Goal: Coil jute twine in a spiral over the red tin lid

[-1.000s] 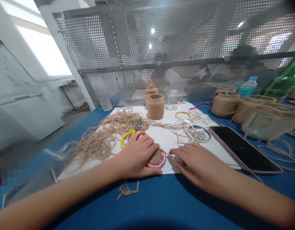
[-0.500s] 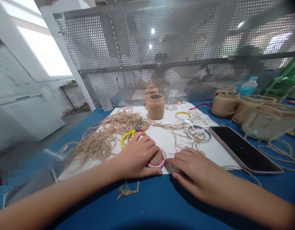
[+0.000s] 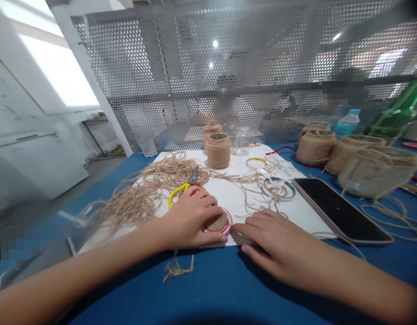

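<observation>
My left hand lies on a small round lid with a red rim and a coil of jute twine on top; its fingers curl round the lid and press it onto the white board. My right hand rests flat just right of the lid, fingers stretched toward it and touching the twine strand that leads off it. Yellow-handled scissors lie just beyond my left hand. A loose heap of jute twine spreads to the left.
Two twine-wrapped jars and a clear glass jar stand at the board's far edge. A dark tablet lies to the right, with twine-wrapped bowls and a green bottle beyond. Behind a perforated metal screen sit other people.
My right hand has slid left and toward me, closer to the lid. My left hand stays on the lid.
</observation>
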`<state>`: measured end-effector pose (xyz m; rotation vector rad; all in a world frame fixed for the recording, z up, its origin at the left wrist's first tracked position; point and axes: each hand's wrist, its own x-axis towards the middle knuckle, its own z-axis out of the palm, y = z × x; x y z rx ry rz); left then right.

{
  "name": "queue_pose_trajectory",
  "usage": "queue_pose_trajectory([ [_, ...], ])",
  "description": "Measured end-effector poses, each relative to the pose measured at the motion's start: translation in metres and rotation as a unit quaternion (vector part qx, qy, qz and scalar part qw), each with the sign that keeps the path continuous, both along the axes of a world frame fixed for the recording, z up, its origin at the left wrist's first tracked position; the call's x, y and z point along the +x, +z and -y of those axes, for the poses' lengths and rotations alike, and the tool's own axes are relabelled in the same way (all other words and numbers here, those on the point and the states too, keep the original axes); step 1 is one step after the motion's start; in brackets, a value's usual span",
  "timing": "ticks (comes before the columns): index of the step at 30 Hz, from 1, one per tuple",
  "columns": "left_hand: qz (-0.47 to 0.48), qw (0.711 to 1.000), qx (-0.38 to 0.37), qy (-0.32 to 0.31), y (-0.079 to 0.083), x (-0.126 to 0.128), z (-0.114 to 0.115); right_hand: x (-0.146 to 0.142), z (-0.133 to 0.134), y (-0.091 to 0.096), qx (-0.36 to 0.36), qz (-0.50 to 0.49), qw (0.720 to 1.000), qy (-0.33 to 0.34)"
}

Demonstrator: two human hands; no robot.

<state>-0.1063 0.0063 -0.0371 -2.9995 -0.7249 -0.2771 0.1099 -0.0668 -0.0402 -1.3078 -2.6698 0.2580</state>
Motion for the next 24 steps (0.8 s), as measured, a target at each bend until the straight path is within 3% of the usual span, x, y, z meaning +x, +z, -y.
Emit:
queue_pose_trajectory([
  [7, 0.031, 0.998, -0.038, 0.028, 0.001, -0.002, 0.000, 0.001, 0.002, -0.001, 0.009, -0.001, 1.000, -0.001],
  [12, -0.027, 0.999, -0.016, -0.015, 0.002, -0.002, -0.002, 0.001, 0.003, 0.000, 0.011, 0.005, 1.000, -0.001],
  [19, -0.028, 0.999, 0.012, -0.011, 0.001, -0.002, -0.002, 0.001, 0.000, -0.001, 0.013, 0.004, 1.000, -0.003],
  [24, 0.024, 0.999, 0.027, -0.007, -0.005, -0.002, -0.002, 0.011, -0.004, 0.005, 0.073, -0.059, 0.996, -0.001],
])
